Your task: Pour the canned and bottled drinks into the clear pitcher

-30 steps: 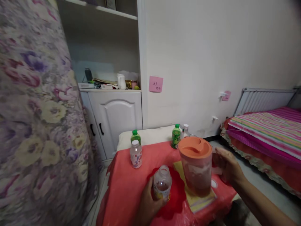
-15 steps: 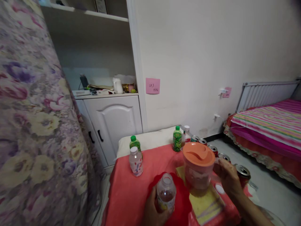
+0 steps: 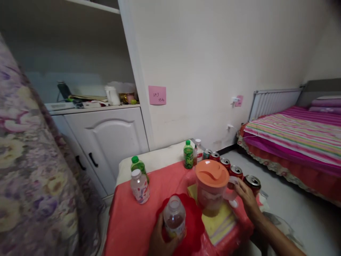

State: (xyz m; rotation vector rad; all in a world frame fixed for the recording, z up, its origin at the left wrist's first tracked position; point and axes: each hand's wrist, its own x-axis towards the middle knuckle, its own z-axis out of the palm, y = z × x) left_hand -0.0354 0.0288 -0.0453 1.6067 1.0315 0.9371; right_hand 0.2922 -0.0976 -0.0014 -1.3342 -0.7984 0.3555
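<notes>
My left hand [image 3: 163,239] is wrapped round a clear plastic bottle [image 3: 174,217] with no cap on its mouth. The bottle is upright over a red scalloped tray [image 3: 195,222]. With my right hand [image 3: 246,195] I grip the handle of a see-through pitcher [image 3: 210,195] that has an orange lid [image 3: 212,173]. The pitcher stands upright at a folded yellow cloth [image 3: 220,227]; whether its base touches the cloth I cannot tell. A white cap [image 3: 233,203] lies just right of the pitcher, below my right hand.
On the red-covered table [image 3: 121,224], a white-capped bottle [image 3: 140,188] and a green-capped bottle [image 3: 137,164] stand left. A green bottle [image 3: 188,155] and a white-capped bottle [image 3: 198,151] stand at the back. Several drink cans [image 3: 236,172] line the right edge. Beyond is a bed [image 3: 287,131].
The view has turned to the right, so everything sits further left in the picture. Both hands keep their holds on the bottle and the pitcher.
</notes>
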